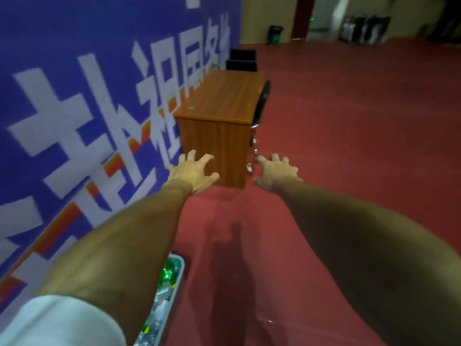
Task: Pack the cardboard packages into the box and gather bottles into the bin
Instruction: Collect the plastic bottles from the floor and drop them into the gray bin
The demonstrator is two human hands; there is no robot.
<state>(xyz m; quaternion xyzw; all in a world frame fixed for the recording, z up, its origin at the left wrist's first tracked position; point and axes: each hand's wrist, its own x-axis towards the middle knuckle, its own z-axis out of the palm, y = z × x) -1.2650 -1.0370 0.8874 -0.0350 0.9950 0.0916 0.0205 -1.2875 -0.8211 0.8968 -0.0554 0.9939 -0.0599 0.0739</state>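
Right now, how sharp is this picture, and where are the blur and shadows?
Head view: motion blur smears the banner lettering; the far doorway is dim and soft; a shadow lies on the red floor beside the bin; the left hand and right hand look sharper.

I get one view here: the head camera, worn high and tipped forward and down. It looks out along the left forearm [124,233] and right forearm [361,233], both close to the lens and filling the lower frame. Straight ahead, farther off, it faces the near end of a wood-grain surface [224,96] on the red floor [349,146]. The blue banner [74,96] runs down the left side, and the bin [182,267] shows at the bottom edge. The wide lens bends the edges and the picture is soft.
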